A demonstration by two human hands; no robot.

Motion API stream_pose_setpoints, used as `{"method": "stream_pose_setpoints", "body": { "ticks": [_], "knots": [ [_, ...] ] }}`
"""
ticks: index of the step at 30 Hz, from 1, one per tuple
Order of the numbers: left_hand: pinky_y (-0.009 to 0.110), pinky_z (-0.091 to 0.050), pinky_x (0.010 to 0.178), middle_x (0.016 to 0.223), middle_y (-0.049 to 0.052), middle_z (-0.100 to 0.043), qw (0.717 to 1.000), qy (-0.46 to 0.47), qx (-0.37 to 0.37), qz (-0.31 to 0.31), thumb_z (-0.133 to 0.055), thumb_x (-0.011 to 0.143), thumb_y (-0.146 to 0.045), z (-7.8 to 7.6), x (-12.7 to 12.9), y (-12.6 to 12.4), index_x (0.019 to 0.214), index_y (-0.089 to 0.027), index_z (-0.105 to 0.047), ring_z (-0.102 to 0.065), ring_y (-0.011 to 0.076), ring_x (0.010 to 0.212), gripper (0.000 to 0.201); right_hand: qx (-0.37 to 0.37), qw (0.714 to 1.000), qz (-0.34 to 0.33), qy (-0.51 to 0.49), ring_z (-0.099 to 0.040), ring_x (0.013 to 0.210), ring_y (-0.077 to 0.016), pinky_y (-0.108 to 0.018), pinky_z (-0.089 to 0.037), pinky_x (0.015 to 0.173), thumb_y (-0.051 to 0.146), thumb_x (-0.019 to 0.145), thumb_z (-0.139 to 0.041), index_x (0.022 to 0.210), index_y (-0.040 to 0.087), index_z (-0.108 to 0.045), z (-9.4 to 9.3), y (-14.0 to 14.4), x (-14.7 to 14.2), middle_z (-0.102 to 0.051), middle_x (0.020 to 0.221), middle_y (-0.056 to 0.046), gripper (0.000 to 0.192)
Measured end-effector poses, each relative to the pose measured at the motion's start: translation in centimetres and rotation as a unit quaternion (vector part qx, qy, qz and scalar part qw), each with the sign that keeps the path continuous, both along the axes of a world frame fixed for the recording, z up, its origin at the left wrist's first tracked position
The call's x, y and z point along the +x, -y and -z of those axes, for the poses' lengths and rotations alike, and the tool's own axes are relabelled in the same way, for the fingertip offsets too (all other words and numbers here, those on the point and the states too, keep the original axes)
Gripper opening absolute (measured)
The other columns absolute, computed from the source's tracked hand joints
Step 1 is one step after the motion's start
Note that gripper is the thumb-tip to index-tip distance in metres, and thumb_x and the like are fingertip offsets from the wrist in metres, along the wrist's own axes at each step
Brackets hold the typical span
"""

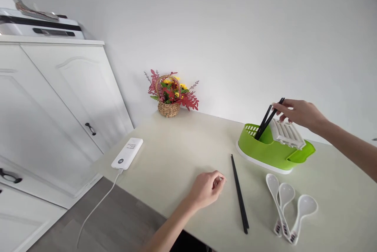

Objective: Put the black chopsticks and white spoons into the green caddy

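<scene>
My right hand (299, 111) pinches the upper end of black chopsticks (266, 122), whose lower ends stand inside the green utensil holder (262, 152). The sticks lean up to the right; one tip shows just left of my fingertips. A white ribbed rack piece (287, 133) sits tilted on the holder's top, below my hand. My left hand (207, 189) rests on the table with its fingers curled in and nothing visible in them. Beside it lie more black chopsticks (240, 193), close together. Three white spoons (306, 205) lie with crossed handles in front of the holder.
A basket of artificial flowers (168, 109) stands against the wall. At the table's left edge lies a white power bank (128, 154) with a cable (97, 207) hanging down. White cabinets (88, 83) stand on the left, with a white device (44, 26) on top.
</scene>
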State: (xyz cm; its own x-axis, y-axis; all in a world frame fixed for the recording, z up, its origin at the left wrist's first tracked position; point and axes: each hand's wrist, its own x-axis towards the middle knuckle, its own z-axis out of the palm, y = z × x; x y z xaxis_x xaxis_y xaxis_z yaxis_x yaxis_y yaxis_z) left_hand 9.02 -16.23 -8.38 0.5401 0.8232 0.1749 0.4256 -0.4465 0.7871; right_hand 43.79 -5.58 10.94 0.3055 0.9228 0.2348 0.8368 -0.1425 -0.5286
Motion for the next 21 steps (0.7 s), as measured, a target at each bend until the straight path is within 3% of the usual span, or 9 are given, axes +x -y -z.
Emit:
{"method": "stream_pose_setpoints", "body": {
  "ticks": [7, 10, 13, 15, 18, 21],
  "knots": [
    [0.024, -0.046, 0.059, 0.074, 0.002, -0.073, 1.0, -0.006, -0.003, 0.002, -0.048, 0.102, -0.036, -0.2, 0.0, -0.2, 0.101, -0.022, -0.07, -0.063, 0.014, 0.059, 0.027, -0.051, 0.998, -0.033, 0.015, -0.054, 0.05, -0.0176, -0.033, -0.036, 0.058, 0.063, 0.08, -0.069, 0.064, 0.019, -0.068, 1.8, -3.4, 1.1, -0.064, 0.05, -0.005, 0.047],
    [0.023, -0.045, 0.059, 0.074, 0.001, -0.073, 1.0, -0.01, -0.006, 0.004, -0.048, 0.102, -0.036, -0.2, 0.0, -0.3, 0.1, -0.022, -0.07, -0.063, 0.0139, 0.06, 0.027, -0.031, 0.999, -0.023, 0.032, -0.054, 0.053, -0.0186, -0.034, -0.034, 0.06, 0.059, 0.082, -0.07, 0.075, 0.019, -0.069, 1.6, -3.4, 1.0, -0.066, 0.052, -0.005, 0.04],
    [0.023, -0.045, 0.059, 0.073, 0.001, -0.072, 1.0, -0.009, -0.007, 0.005, -0.047, 0.103, -0.037, -0.2, 0.1, -0.3, 0.1, -0.021, -0.069, -0.062, 0.0134, 0.06, 0.027, 0.022, 0.998, 0.016, 0.058, -0.058, 0.068, -0.0234, -0.035, -0.033, 0.063, 0.051, 0.086, -0.068, 0.108, 0.019, -0.067, 0.3, -2.2, 0.4, -0.072, 0.063, -0.007, 0.039],
    [0.022, -0.045, 0.059, 0.071, 0.001, -0.071, 1.0, -0.006, -0.007, 0.004, -0.047, 0.103, -0.037, -0.3, 0.1, -0.3, 0.099, -0.021, -0.069, -0.062, 0.0131, 0.06, 0.028, 0.063, 0.993, 0.037, 0.089, -0.06, 0.077, -0.0248, -0.034, -0.033, 0.065, 0.047, 0.091, -0.063, 0.12, 0.019, -0.062, -0.7, -0.8, -0.4, -0.075, 0.071, -0.008, 0.041],
    [0.022, -0.044, 0.058, 0.07, 0.0, -0.071, 1.0, 0.0, -0.006, 0.005, -0.048, 0.102, -0.036, -0.4, 0.2, -0.3, 0.098, -0.02, -0.069, -0.061, 0.0126, 0.059, 0.027, 0.086, 0.985, 0.003, 0.149, -0.063, 0.076, -0.0219, -0.032, -0.036, 0.065, 0.045, 0.096, -0.057, 0.116, 0.023, -0.063, -1.6, 1.7, -2.5, -0.078, 0.089, -0.007, 0.031],
    [0.022, -0.043, 0.057, 0.069, 0.0, -0.07, 1.0, 0.002, -0.006, 0.011, -0.048, 0.102, -0.036, -0.5, 0.2, -0.5, 0.098, -0.02, -0.068, -0.061, 0.0123, 0.058, 0.026, -0.008, 0.974, -0.091, 0.207, -0.067, 0.079, -0.0222, -0.034, -0.043, 0.068, 0.046, 0.098, -0.052, 0.114, 0.025, -0.065, -0.6, 4.3, -5.6, -0.077, 0.1, -0.007, 0.029]
  ]
}}
